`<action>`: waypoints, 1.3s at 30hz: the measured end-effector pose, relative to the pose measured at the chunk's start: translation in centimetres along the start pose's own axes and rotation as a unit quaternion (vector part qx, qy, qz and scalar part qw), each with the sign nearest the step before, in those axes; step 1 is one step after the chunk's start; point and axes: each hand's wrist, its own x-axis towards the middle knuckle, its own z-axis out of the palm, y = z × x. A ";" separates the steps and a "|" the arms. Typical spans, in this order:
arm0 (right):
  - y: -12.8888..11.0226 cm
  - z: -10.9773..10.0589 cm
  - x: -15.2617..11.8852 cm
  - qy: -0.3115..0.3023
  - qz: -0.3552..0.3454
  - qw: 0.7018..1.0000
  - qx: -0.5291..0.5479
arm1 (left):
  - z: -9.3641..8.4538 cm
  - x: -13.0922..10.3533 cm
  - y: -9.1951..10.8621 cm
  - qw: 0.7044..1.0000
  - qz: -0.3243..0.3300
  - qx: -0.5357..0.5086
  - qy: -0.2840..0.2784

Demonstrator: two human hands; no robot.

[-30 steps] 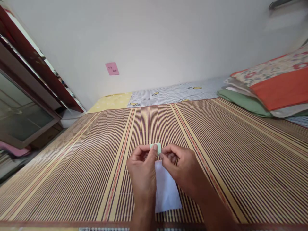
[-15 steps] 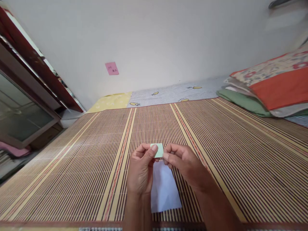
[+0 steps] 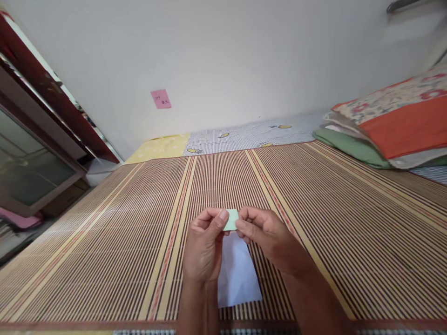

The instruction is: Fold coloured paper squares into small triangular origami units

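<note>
Small green paper [image 3: 232, 222] spans both grips: left hand [image 3: 203, 244] pinching its left side, right hand [image 3: 268, 235] its right edge, neither nearer, toward mat's [image 3: 139, 251] near edge.

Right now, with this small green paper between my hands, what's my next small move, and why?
Perhaps shift your right hand slightly farther onto the green paper for a fuller pinch: its fingertips overlap the paper only near the right edge, while your left hand has its thumb over the left part.
</note>
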 end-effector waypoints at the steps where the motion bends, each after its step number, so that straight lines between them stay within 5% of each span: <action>1: 0.1 -0.1 0.0 0.000 0.001 1.000 0.000 | -0.1 0.0 -0.1 1.000 0.010 0.007 0.006; 6: 0.1 0.4 0.1 0.065 -0.009 0.997 -0.029 | -0.5 0.0 -0.4 0.992 0.066 0.104 0.034; 14: 0.3 0.9 0.1 0.180 -0.045 0.983 -0.011 | 1.2 -0.5 -0.5 0.995 0.035 0.090 0.030; 22: 0.6 0.7 0.3 0.163 -0.058 0.985 -0.022 | 0.9 -0.7 0.0 0.981 0.069 0.181 0.020; 27: 0.4 1.2 0.2 0.172 -0.071 0.982 -0.017 | 1.0 -0.9 -0.2 0.965 0.165 0.184 0.088; 31: 0.2 1.3 0.2 0.188 -0.084 0.979 0.003 | 0.5 -0.8 -0.1 0.967 0.160 0.193 0.033; 39: -0.6 -0.1 -0.5 0.092 -0.047 0.993 0.057 | -1.8 0.0 0.8 0.980 0.111 0.141 -0.086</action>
